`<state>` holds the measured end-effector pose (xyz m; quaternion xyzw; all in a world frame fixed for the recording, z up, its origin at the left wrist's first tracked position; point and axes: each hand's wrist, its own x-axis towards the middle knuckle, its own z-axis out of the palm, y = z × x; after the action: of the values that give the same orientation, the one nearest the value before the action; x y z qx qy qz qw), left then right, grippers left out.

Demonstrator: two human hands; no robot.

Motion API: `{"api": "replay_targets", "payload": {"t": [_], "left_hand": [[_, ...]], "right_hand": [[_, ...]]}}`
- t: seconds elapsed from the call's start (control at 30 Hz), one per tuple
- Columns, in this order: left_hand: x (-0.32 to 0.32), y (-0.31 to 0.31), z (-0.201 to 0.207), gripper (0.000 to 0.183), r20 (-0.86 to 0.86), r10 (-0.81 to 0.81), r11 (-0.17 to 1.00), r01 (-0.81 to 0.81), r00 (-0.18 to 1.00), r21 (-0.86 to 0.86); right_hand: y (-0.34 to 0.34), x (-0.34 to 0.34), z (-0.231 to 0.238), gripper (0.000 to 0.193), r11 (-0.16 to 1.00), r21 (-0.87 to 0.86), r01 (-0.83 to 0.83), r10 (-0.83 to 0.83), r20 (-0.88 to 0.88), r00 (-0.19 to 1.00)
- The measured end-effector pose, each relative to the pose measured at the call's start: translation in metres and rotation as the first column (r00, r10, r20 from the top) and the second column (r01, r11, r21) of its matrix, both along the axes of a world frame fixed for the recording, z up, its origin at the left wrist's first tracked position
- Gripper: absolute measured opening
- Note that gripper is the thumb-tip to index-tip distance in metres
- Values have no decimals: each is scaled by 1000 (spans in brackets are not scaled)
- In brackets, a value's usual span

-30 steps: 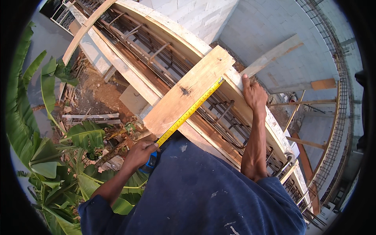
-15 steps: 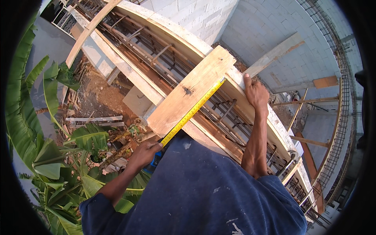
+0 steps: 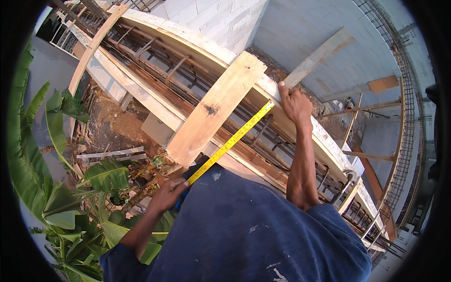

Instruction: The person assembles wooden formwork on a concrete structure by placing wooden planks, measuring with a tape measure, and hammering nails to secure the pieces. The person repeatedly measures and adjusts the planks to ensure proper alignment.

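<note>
Bright, warm daylight falls on the wooden plank (image 3: 218, 108) and the formwork's far edge (image 3: 197, 43), while the rebar (image 3: 174, 68) inside lies partly shaded. The tape measure (image 3: 230, 142) looks fairly sharp. Toward the black circular border, straight lines bow and the right margin darkens.

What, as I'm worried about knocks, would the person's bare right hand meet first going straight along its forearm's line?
The right hand would likely meet the long grey-brown wooden plank first, though depth is unclear.
</note>
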<state>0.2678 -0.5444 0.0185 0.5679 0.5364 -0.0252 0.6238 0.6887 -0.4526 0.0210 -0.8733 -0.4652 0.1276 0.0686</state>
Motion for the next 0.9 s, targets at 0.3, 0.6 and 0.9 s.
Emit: {"api": "replay_targets", "payload": {"t": [0.3, 0.6, 0.9], "left_hand": [[10, -16, 21, 35, 219, 178, 984, -169, 959, -61], [22, 9, 46, 31, 295, 268, 955, -293, 917, 46], [42, 209, 55, 66, 221, 307, 663, -375, 926, 648]], "right_hand": [[1, -1, 2, 80, 1000, 1, 6, -6, -48, 999], [1, 3, -3, 84, 1000, 8, 3, -3, -39, 999], [-1, 1, -1, 81, 999, 42, -2, 4, -50, 999]]}}
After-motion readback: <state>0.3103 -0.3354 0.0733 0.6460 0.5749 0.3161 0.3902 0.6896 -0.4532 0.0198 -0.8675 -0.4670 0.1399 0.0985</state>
